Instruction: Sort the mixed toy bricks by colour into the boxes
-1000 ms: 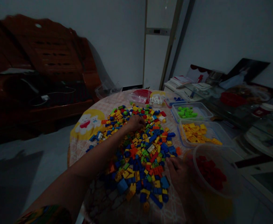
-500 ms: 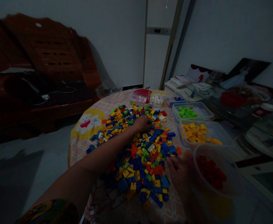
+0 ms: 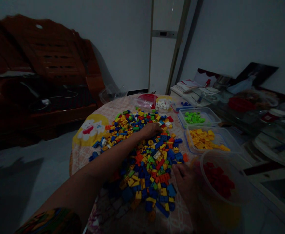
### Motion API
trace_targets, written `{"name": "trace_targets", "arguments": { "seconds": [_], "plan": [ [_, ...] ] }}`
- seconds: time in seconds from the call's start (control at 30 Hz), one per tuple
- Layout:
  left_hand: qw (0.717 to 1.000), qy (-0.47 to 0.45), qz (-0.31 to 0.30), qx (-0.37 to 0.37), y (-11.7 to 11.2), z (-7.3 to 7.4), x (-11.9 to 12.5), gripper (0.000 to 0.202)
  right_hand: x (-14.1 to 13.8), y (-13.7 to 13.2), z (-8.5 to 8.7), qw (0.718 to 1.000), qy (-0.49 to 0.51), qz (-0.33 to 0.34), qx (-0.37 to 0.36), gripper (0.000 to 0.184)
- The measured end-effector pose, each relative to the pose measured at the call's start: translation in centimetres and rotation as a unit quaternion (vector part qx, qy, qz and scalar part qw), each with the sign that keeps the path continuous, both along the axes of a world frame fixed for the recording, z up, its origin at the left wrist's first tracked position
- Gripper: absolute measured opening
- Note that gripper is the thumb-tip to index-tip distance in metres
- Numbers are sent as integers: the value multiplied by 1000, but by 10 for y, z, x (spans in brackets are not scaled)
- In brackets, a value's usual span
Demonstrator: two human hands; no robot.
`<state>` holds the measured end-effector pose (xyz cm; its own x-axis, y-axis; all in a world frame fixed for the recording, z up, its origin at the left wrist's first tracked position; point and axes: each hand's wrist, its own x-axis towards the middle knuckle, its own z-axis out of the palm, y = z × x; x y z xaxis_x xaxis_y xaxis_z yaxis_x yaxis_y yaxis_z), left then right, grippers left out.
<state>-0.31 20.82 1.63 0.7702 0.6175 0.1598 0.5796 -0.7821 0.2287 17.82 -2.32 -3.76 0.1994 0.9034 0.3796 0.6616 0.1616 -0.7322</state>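
Note:
A wide pile of toy building bricks [image 3: 144, 162] in yellow, blue, orange, green, red and white covers the middle of the round table. Across it reaches my left arm, and my left hand [image 3: 152, 130] is down among the bricks in the far part of the pile. Its fingers are curled, and their tips and anything in them are hidden. My right hand [image 3: 184, 180] stays low at the pile's near right edge, beside blue and orange bricks. Thumb and fingers there are bent together; in the dim light I cannot make out what they hold.
Along the right stand a tub of red bricks [image 3: 203, 178], a box of yellow bricks [image 3: 232, 143] and a box of green bricks [image 3: 212, 115]. Further back are white bricks [image 3: 162, 104] and blue bricks [image 3: 185, 104] in containers. A glass side table [image 3: 245, 113] holds clutter.
My left hand has shifted slightly right and nearer over the pile, its fingers still curled downward. My right hand keeps nearly the same place. The view has turned a little.

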Motion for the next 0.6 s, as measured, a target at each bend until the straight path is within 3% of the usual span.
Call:
{"name": "trace_targets", "arguments": {
  "seconds": [0.33, 0.5, 0.6],
  "plan": [
    [998, 13, -61, -7, 14, -3, -3, 26, -1, 0, 4, 1000, -7, 10, -4, 38],
    [997, -66, -1, -48, 9, -5, 3, 21, -2, -1, 6, 1000, -9, 4, -3, 40],
    [969, -165, 61, -172, 9, -6, 0, 22, -2, 0, 6, 1000, -13, 4, -2, 39]
  ]
}}
